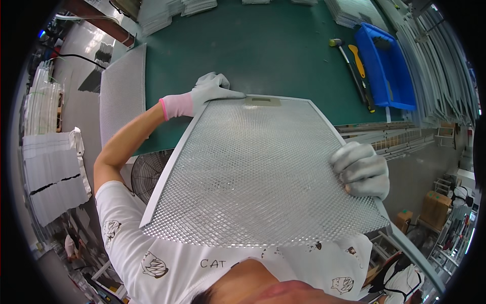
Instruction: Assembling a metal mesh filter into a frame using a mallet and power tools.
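A silver metal mesh filter panel (253, 167) is tilted up in front of my chest, its far edge by the green table. Pale metal framing runs along its left, far and right sides, with a small latch plate (263, 102) in the far rail. The near edge shows bare mesh. My left hand (210, 89), in a grey glove, is closed at the far left corner, one finger stretched along the far rail. My gloved right hand (362, 170) wraps its fingers over the right edge. A grey metal strip (417, 261) sticks out past the near right corner.
On the green table (228, 45) lie a mallet (349, 66), a yellow-handled tool (357, 61) and a blue bin (390, 76). Another mesh sheet (124, 93) stands at the left. Mesh stacks (354, 11) line the far side; frames (435, 71) crowd the right. A fan (149, 175) sits below.
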The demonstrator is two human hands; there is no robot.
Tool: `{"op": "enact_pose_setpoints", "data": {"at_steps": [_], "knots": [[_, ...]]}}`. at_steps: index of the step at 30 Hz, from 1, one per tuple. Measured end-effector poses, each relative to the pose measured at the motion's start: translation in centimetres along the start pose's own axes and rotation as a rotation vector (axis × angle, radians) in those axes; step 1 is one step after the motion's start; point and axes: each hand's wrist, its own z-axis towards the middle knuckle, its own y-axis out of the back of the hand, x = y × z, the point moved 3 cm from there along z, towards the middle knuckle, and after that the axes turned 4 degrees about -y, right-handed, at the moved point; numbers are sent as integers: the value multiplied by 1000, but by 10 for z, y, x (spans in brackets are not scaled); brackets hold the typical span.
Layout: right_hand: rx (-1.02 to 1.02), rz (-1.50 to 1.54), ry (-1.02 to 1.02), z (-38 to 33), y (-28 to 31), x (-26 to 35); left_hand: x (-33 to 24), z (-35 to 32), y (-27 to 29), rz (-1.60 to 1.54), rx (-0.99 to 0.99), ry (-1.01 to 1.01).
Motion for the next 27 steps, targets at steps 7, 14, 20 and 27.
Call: {"op": "enact_pose_setpoints", "data": {"at_steps": [7,14,20,27], "knots": [[178,21,22,8,4,-1,1,2,-3,13,-54,-7],[83,61,21,1,-1,1,12,-4,-20,-127,-259,-33],[273,84,1,12,13,-3,5,4,-7,86,-124,-99],[-619,-243,-355,55,63,-43,8,7,5,-508,26,115]]}}
